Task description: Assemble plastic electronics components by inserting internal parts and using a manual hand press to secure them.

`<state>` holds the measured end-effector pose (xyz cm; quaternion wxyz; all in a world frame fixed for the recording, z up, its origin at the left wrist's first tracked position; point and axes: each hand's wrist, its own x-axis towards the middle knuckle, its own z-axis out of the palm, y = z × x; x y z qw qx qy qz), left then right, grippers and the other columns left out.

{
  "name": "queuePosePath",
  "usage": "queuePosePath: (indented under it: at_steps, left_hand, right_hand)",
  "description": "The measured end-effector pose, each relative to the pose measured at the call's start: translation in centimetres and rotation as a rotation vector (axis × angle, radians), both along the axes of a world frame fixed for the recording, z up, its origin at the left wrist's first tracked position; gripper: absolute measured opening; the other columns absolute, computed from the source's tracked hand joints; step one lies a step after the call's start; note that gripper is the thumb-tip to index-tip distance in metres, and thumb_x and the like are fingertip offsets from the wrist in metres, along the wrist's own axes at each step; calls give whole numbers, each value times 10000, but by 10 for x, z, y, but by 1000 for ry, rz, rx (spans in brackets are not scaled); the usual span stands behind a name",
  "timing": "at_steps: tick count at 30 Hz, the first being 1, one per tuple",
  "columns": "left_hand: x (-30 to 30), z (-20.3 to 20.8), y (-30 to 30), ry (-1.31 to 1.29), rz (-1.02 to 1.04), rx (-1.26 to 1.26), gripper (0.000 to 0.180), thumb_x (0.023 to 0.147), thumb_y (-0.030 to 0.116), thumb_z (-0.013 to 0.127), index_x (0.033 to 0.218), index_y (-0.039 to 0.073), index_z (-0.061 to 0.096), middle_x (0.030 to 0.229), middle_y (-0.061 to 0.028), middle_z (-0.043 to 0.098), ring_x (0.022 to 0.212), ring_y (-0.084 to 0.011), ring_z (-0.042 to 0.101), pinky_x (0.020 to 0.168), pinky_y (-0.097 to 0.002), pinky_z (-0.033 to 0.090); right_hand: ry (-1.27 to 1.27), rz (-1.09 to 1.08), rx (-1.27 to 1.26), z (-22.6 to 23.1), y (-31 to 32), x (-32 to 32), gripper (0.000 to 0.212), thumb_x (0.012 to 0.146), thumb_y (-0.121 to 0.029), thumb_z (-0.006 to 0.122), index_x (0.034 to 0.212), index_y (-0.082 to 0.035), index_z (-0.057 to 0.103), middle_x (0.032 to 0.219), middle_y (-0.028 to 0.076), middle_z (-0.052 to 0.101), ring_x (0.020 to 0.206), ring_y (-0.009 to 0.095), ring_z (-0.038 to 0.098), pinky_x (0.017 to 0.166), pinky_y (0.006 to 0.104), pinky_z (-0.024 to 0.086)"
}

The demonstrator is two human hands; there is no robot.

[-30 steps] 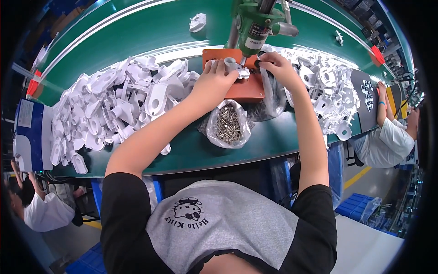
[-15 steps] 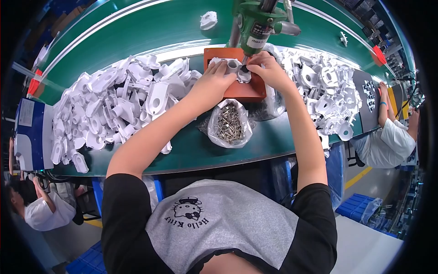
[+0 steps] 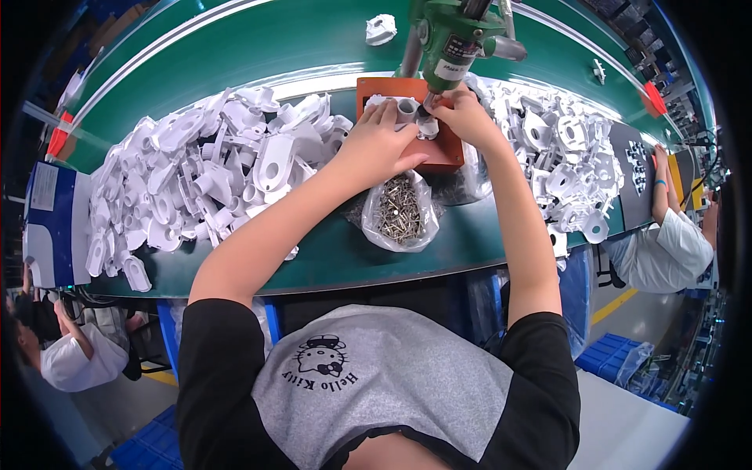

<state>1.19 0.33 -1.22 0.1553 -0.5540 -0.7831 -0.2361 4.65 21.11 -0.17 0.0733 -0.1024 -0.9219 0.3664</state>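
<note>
A white plastic part with a round tube (image 3: 406,108) sits in the orange fixture block (image 3: 445,154) below a green driver machine (image 3: 454,43). My left hand (image 3: 379,142) lies over the part's left side, fingers stretched across it and thumb spread toward me, off the part. Beside the machine's metal tip, my right hand (image 3: 464,119) is closed in a pinch at the part's right side. What its fingertips hold, if anything, is too small and covered to make out. Just in front of the block stands an open clear bag of screws (image 3: 399,211).
White plastic parts (image 3: 188,168) are heaped on the left, and more white parts (image 3: 564,149) on the right. Behind the block runs a green conveyor belt (image 3: 298,51) carrying a loose white part (image 3: 381,30). Other people work at both sides.
My left thumb has moved off the part toward me, and the left fingers have shifted. My right hand stays by the machine's tip. The whole view has shifted slightly.
</note>
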Motion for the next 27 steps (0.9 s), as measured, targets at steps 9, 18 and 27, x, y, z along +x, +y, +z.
queuePosePath:
  at_steps: [9,18,27]
  left_hand:
    - [0,2,1,28,0,-35,530,714,481,703,1009,59,581,1203,-340,448,1128,-478,470,950,-487,407]
    - [2,5,2,-46,-19,-88,533,701,470,719,1020,69,574,1215,-339,437,1130,-483,465,946,-496,407]
    - [-2,-1,1,-28,-20,-30,565,692,500,706,1012,58,562,1148,-381,480,1131,-502,472,989,-550,360]
  right_hand:
    - [67,90,-220,1,1,5,165,777,-125,641,900,-15,657,1094,120,510,1004,241,526,913,314,421]
    - [4,30,-102,-7,1,-1,211,763,-229,662,890,-61,659,1112,121,520,1040,277,516,923,362,402]
    - [259,-153,88,-11,-20,18,273,765,-272,649,928,-53,630,1063,125,559,1009,310,545,877,393,411]
